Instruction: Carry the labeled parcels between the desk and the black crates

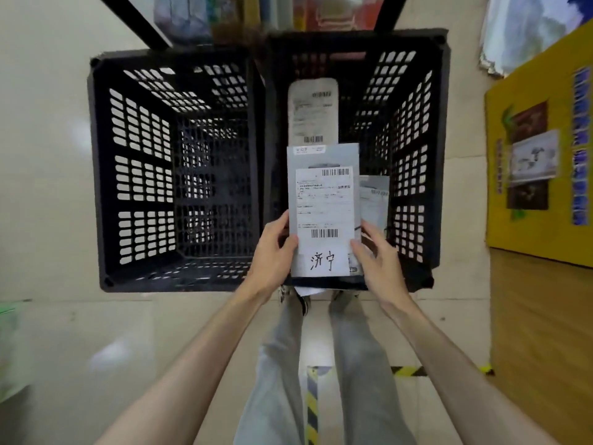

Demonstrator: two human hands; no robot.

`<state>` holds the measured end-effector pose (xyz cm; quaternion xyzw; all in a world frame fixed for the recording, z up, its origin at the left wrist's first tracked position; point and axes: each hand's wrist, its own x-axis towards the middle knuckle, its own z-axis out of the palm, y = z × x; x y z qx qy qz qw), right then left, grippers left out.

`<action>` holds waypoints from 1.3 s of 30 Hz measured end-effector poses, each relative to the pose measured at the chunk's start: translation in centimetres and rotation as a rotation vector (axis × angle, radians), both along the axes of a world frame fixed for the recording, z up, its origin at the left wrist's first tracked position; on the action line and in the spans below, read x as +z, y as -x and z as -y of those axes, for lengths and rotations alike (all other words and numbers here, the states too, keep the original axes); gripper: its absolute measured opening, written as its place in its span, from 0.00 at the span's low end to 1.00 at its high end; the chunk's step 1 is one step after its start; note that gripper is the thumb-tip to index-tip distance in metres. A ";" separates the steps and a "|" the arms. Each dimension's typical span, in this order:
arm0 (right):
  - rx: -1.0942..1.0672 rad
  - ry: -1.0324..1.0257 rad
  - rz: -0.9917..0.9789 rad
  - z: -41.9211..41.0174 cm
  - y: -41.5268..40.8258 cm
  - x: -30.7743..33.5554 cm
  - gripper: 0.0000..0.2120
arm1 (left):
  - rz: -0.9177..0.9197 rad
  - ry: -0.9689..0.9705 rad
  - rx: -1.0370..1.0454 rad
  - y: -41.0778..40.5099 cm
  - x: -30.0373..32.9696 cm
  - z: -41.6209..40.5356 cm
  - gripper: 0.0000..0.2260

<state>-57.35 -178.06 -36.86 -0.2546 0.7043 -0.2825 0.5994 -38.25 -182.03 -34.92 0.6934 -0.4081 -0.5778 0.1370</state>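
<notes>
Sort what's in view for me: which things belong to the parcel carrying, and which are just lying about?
Job:
- grey parcel, held by left hand and right hand
- right crate with a white parcel and a small grey parcel inside
- left crate, no parcels visible

Lying about:
- yellow poster board
- striped floor tape

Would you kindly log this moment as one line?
left hand: holding parcel | right hand: holding parcel | position: above right crate | left crate: no parcels

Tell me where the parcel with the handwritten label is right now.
In the head view, the handwritten-label parcel is held by both hands, left hand and right hand, above the right crate.
</notes>
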 end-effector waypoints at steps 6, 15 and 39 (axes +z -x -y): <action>0.022 -0.018 -0.022 0.4 -0.9 -4.1 0.21 | -0.066 -0.083 0.014 0.6 -2.6 0.2 0.24; 0.090 -0.046 -0.058 0.9 -2.4 -8.6 0.20 | -0.052 -0.196 0.103 0.3 -7.1 0.1 0.21; 0.247 -0.108 -0.150 1.7 -1.7 -9.7 0.13 | 0.076 -0.294 -0.034 1.2 -7.2 1.3 0.18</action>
